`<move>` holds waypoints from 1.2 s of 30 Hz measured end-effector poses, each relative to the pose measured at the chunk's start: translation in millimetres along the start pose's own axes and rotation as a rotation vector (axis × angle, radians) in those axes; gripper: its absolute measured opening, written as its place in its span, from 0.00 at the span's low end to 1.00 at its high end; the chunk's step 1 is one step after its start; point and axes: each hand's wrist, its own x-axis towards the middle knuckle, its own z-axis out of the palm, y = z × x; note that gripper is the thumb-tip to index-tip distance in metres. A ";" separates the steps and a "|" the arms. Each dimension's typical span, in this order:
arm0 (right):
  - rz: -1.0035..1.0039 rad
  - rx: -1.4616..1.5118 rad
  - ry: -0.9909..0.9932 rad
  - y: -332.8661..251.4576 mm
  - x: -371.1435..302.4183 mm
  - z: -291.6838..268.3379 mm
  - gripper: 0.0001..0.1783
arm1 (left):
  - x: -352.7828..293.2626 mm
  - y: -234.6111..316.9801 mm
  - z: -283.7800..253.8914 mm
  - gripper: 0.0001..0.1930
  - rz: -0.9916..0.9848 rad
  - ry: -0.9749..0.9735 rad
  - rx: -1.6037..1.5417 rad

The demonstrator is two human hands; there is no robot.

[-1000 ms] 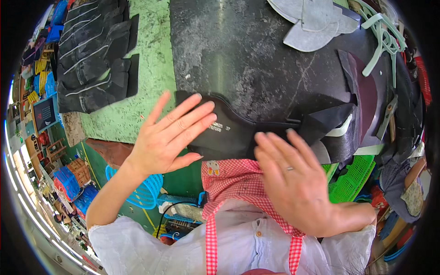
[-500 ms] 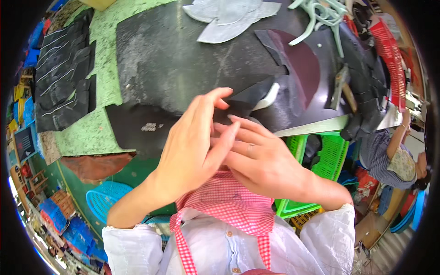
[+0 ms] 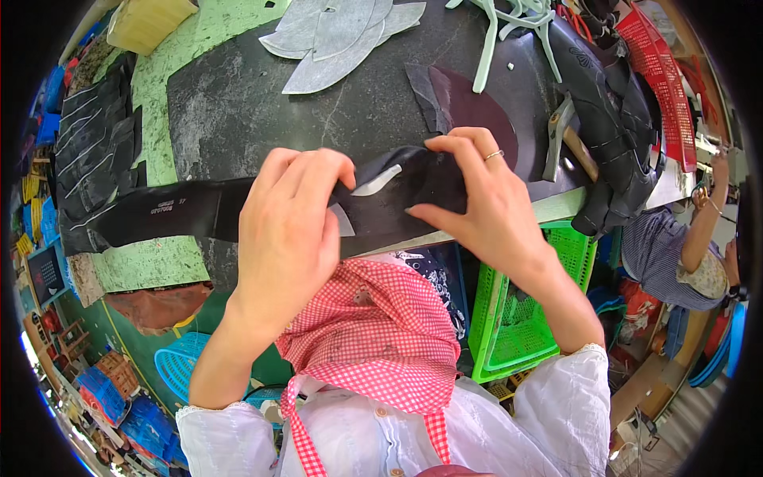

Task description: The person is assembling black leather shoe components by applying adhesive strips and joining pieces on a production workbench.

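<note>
A long black leather-like piece (image 3: 171,211) with small white marks lies across the near part of the table. My left hand (image 3: 290,226) is closed on it, fingers curled over its upper edge. A white strip (image 3: 377,181) shows along a folded edge just right of those fingers, and a small grey-white corner sticks out below them. My right hand (image 3: 489,203) grips the right end in a wide C, fingertips on the top fold and thumb lower down. The underside of the piece is hidden.
Grey petal-shaped pieces (image 3: 343,36), pale green straps (image 3: 520,32) and a maroon piece (image 3: 481,99) lie beyond my hands. A hammer (image 3: 579,151) rests beside stacked black pieces (image 3: 608,119) on the right. Below the table edge stands a green basket (image 3: 520,318). Another person (image 3: 668,254) is at far right.
My hands were close together, the left crossing over the right's fingers. They have moved apart and now hold the black piece, stretched out to the left with its folded edge raised between them.
</note>
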 end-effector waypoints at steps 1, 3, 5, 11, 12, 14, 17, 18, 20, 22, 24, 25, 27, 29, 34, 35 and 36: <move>-0.003 -0.032 0.001 -5.1 1.0 3.0 0.32 | 1.3 8.5 -0.3 0.13 -0.128 0.009 -0.041; -0.020 0.027 0.003 -5.9 2.5 7.2 0.33 | 7.3 16.7 0.6 0.10 -0.308 0.010 -0.073; -0.038 0.079 0.004 -6.5 3.3 8.3 0.33 | 14.5 11.8 5.0 0.10 -0.343 -0.062 -0.115; 0.312 0.361 -0.133 -13.8 10.0 0.0 0.30 | -1.2 -15.6 28.6 0.08 0.038 0.307 -0.670; 0.242 0.278 -0.108 -9.6 9.3 5.1 0.28 | -5.1 -12.7 31.1 0.08 -0.015 0.377 -0.831; 0.178 0.187 -0.079 -5.6 10.2 7.2 0.26 | 5.3 5.5 26.9 0.05 -0.337 0.546 -0.984; 0.123 0.247 -0.092 -7.2 9.2 4.4 0.24 | 8.9 6.2 6.9 0.15 -0.409 0.152 -0.421; 0.078 0.295 -0.049 -6.6 7.5 5.8 0.25 | 10.8 9.2 3.5 0.19 -0.352 -0.094 -0.025; 0.031 0.343 -0.005 -9.0 7.0 7.5 0.25 | 16.2 7.7 7.2 0.18 -0.380 -0.188 -0.035; 0.156 0.460 0.002 -14.6 8.0 7.5 0.24 | 12.8 0.0 21.5 0.14 -0.452 0.042 -0.741; 0.199 0.472 -0.018 -14.0 8.9 6.8 0.22 | 5.2 -11.7 44.8 0.14 -0.342 0.227 -0.766; 0.245 0.485 -0.038 -11.5 9.7 7.0 0.20 | 3.3 -15.5 48.7 0.14 -0.300 0.272 -0.759; 0.316 0.543 -0.123 -6.1 14.4 0.4 0.20 | 2.6 -14.7 49.7 0.14 -0.259 0.313 -0.753; 0.342 0.606 -0.145 1.6 15.2 0.0 0.18 | 6.9 -5.8 43.5 0.14 -0.378 0.291 -0.813; 0.374 0.556 -0.141 -1.8 23.0 0.8 0.18 | 6.0 -9.1 35.9 0.11 0.162 0.289 -0.512; 0.327 0.486 -0.110 -2.0 23.5 1.0 0.19 | 5.0 -9.2 36.9 0.13 0.194 0.305 -0.530; 0.333 0.485 -0.108 -0.8 20.6 2.7 0.19 | 3.8 -9.9 36.7 0.13 0.196 0.301 -0.535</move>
